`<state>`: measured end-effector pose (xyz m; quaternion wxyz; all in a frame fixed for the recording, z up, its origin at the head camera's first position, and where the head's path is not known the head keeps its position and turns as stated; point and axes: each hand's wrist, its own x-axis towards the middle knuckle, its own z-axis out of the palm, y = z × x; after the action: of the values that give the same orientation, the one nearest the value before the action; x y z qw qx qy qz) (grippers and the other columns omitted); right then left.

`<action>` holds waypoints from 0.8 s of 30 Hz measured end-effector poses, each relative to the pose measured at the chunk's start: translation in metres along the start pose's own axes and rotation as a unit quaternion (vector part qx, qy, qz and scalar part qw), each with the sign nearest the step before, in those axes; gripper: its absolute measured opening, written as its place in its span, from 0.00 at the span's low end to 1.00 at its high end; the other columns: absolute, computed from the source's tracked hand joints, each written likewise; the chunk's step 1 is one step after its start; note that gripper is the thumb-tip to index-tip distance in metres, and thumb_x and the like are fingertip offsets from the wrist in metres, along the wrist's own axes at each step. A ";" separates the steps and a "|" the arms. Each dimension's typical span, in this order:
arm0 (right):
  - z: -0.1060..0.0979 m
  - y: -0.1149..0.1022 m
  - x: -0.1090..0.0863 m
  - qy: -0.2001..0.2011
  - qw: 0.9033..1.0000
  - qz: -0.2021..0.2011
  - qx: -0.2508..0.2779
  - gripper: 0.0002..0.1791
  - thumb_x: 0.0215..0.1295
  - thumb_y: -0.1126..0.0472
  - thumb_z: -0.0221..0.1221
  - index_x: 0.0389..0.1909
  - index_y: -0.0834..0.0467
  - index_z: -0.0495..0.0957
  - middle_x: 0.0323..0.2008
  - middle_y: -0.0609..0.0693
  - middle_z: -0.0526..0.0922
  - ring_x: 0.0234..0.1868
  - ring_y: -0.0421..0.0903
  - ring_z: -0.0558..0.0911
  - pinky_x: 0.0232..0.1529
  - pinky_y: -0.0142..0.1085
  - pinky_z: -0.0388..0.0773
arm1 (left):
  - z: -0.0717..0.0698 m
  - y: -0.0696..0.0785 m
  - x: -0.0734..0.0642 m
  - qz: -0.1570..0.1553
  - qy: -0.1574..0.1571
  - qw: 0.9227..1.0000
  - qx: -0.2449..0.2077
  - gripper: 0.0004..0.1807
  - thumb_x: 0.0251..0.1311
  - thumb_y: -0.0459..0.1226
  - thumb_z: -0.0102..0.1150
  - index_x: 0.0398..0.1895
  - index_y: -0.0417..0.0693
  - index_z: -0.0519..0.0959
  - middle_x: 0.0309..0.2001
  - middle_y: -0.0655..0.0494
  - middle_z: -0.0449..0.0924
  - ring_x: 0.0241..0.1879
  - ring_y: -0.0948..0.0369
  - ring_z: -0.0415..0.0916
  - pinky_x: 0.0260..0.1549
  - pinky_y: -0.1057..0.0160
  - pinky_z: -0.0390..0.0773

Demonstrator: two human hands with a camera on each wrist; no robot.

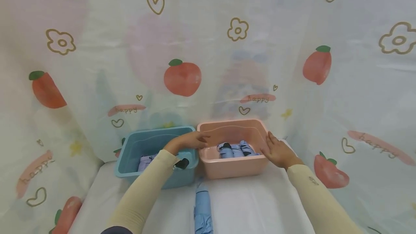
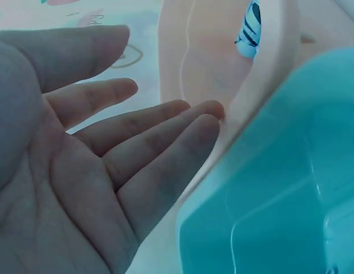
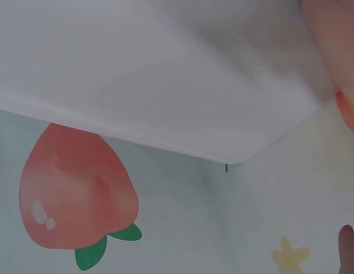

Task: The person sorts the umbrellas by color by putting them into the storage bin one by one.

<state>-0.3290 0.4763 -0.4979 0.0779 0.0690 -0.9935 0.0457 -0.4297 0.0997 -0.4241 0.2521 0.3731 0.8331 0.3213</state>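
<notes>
A pink bin (image 1: 230,169) holds several blue folded umbrellas (image 1: 227,151), one with a black end. My left hand (image 1: 191,141) is at its left rim, fingers extended and holding nothing; in the left wrist view the fingertips (image 2: 208,128) come right to the rim. On the opposite side, my right hand (image 1: 280,152) lies along the right rim with fingers fairly straight. The right wrist view shows just a fingertip (image 3: 348,242) at its edge. A light blue folded umbrella (image 1: 203,208) lies on the table in front of the bins.
A teal bin (image 1: 125,158) stands left of the pink one, close against it, with a purple fabric bundle (image 1: 145,161) inside, partly hidden by my left arm. White cloth covers the table (image 1: 253,205). A printed curtain (image 1: 208,46) hangs behind and at both sides.
</notes>
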 end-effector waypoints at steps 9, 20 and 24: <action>0.006 0.004 0.005 -0.006 1.000 -0.001 -0.003 0.46 0.63 0.34 0.31 0.65 0.71 0.45 0.66 0.65 0.42 0.62 0.66 0.52 0.58 0.56 0.50 | -0.013 -0.021 -0.049 0.003 0.045 0.997 0.057 0.26 0.62 0.43 0.49 0.64 0.52 0.62 0.56 0.50 0.69 0.52 0.60 0.69 0.40 0.61 0.74; 0.002 0.005 0.005 -0.006 1.000 -0.006 0.013 0.44 0.65 0.37 0.35 0.64 0.72 0.45 0.66 0.66 0.42 0.61 0.67 0.52 0.58 0.56 0.50 | -0.017 -0.062 -0.113 -0.027 0.109 0.990 0.083 0.24 0.61 0.46 0.50 0.61 0.54 0.65 0.55 0.58 0.70 0.53 0.60 0.68 0.46 0.57 0.70; 0.002 0.000 0.005 -0.024 1.000 -0.002 0.015 0.46 0.64 0.35 0.31 0.65 0.71 0.43 0.66 0.66 0.40 0.62 0.67 0.50 0.58 0.56 0.47 | -0.012 -0.065 -0.142 -0.024 0.146 0.988 0.037 0.23 0.62 0.44 0.49 0.60 0.52 0.66 0.54 0.55 0.71 0.53 0.57 0.68 0.47 0.54 0.69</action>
<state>-0.3342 0.4758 -0.4987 0.0528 0.0730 -0.9942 0.0587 -0.3829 -0.0494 -0.4380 0.1215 0.3115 0.8808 0.3353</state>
